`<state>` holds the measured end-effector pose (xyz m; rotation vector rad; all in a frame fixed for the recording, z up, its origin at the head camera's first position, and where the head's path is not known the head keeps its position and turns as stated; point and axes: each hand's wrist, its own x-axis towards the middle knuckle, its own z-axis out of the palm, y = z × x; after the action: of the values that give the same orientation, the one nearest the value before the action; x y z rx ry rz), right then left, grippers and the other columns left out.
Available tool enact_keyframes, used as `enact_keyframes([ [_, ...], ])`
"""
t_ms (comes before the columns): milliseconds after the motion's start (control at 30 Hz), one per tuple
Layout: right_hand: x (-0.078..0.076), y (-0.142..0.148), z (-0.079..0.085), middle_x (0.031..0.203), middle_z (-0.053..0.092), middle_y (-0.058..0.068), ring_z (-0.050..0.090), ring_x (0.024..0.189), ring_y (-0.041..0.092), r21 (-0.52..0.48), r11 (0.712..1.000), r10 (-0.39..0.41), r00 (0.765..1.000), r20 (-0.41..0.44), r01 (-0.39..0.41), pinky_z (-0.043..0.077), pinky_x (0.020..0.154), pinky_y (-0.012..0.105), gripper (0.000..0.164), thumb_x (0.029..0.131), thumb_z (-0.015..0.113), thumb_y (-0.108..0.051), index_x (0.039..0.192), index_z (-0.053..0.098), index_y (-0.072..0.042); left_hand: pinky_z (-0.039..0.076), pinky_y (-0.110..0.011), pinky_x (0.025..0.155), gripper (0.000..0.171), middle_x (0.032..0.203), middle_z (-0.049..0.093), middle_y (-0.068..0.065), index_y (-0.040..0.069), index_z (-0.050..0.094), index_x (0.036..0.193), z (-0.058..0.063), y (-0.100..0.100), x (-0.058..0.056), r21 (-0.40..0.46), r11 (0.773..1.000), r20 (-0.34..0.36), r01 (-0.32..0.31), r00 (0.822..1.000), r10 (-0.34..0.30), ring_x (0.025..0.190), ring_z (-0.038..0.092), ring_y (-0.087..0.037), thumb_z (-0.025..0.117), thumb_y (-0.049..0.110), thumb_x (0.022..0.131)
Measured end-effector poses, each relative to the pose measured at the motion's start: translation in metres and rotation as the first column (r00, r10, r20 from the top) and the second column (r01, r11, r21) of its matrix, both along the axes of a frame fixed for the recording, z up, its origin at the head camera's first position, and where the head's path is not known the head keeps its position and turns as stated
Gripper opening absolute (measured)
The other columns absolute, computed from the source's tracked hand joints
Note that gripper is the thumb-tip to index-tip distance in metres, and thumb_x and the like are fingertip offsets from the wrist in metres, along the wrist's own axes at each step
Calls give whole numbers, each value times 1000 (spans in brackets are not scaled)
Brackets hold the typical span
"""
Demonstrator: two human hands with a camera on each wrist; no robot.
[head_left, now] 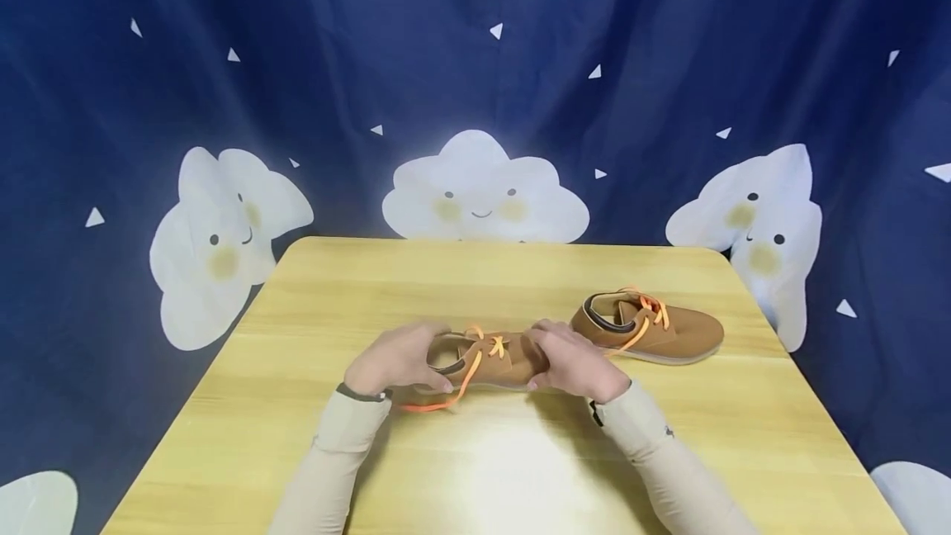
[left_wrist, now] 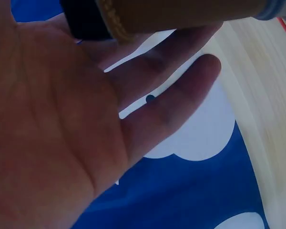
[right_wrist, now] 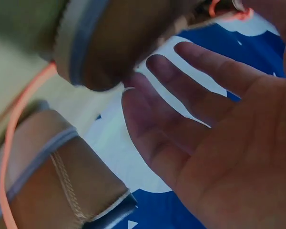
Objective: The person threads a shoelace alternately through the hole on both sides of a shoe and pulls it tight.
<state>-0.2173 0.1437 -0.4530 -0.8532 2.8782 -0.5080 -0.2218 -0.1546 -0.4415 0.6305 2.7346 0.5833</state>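
A brown low shoe with an orange lace lies between both hands near the table's middle, toe to the right. My left hand grips its heel, thumb on the near side. In the left wrist view the brown heel and its dark collar pass over long, spread fingers. My right hand holds the toe end, thumb in front, and covers much of it. In the right wrist view fingertips meet the toe. One loose lace end trails left onto the table.
A matching brown shoe with an orange lace stands behind and right of my right hand, toe right; its heel shows at lower left in the right wrist view. The wooden table has rounded far corners. A blue cloud-print curtain hangs behind.
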Motion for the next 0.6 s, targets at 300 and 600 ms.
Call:
enact_keyframes([
  [300,-5,-1,-12,123,67,8,61,112,32,-14,995,-95,995,-12,95,53,99,47,69,72,94,-22,132,64,-3,56,-48,96,76,130,70,0,18,64,136,-7,4,-13,3,1000,-43,9,999,-9,115,66,-22,96,40,70],
  [600,-11,-3,-18,115,66,4,55,98,25,-43,996,-82,997,11,83,46,81,40,37,73,93,-21,95,65,-12,53,-50,104,77,138,68,-1,18,63,139,-16,-1,-25,22,1000,-23,8,1000,-8,127,64,-26,95,39,72],
])
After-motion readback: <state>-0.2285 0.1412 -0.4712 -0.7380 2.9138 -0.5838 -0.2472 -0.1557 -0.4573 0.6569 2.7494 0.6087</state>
